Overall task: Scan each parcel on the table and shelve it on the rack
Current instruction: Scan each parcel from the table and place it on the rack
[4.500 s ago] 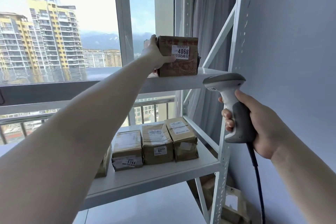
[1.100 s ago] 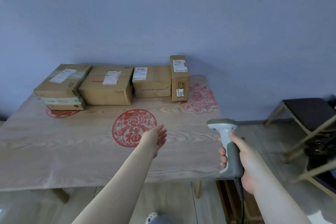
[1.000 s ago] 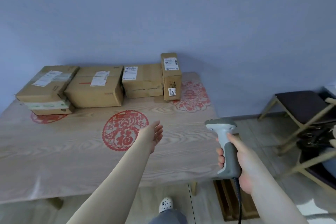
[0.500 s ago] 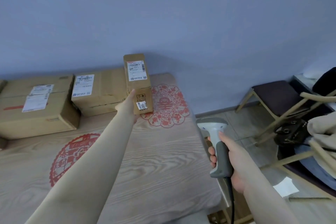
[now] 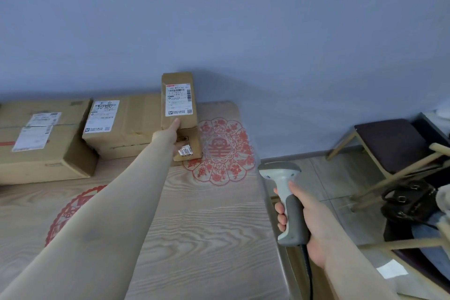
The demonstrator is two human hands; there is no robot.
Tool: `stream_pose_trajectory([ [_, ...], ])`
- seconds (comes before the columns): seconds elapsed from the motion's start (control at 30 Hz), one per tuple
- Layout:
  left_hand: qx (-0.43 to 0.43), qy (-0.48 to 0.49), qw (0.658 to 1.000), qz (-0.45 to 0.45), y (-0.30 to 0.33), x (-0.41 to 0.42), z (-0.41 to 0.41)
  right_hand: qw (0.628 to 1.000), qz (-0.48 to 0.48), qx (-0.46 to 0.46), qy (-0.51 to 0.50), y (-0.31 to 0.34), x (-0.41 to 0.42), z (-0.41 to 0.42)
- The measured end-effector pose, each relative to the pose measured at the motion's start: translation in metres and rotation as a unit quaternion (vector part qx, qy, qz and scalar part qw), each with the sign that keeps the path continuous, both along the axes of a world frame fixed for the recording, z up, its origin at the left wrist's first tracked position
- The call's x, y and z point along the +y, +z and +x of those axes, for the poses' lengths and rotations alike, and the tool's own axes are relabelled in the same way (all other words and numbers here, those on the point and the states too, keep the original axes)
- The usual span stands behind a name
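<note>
A plain blue-grey wall (image 5: 267, 19) meets pale floor tiles (image 5: 323, 178) beside a dark-seated wooden chair (image 5: 389, 143).

A small parcel-handling room, likely in a home: taped cardboard parcels (image 5: 121, 126) with shipping labels line a wood-grain table (image 5: 207, 226) against a plain blue wall (image 5: 243, 19), a dark-seated stool (image 5: 387, 141) at right.

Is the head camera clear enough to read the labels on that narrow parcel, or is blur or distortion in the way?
Head view: the narrow parcel under the left hand is soft; its small sticker's big digits barely read and the shipping label's print does not. Wide-angle bending curves the table edge. Even light, no glare.
</note>
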State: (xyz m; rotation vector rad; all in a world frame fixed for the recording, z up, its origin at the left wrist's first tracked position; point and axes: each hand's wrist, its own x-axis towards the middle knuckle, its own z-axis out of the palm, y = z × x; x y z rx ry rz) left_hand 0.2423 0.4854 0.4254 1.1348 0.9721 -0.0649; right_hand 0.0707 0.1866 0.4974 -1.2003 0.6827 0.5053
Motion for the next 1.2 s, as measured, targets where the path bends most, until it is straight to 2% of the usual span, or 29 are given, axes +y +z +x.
stream_pose_trajectory([
  [0.27, -0.054, 0.028, 0.998, -0.031, 0.008, -0.06, -0.061, 0.999, 0.01, 0.002, 0.035, 0.001, -0.04, 0.025],
  [0.53, 0.013, 0.026, 0.999, 0.032, 0.006, -0.138, -0.152, 0.997, 0.012, 0.0, 0.079, 0.005, -0.073, 0.038],
  [1.0, 0.027, 0.046, 0.999, -0.009, 0.007, -0.199, -0.17, 0.991, 0.035, -0.007, 0.126, 0.0, -0.122, 0.029],
  [1.2, 0.091, -0.021, 0.995, 0.04, 0.005, -0.192, -0.164, 0.992, 0.03, -0.021, 0.119, 0.003, -0.13, 0.026],
])
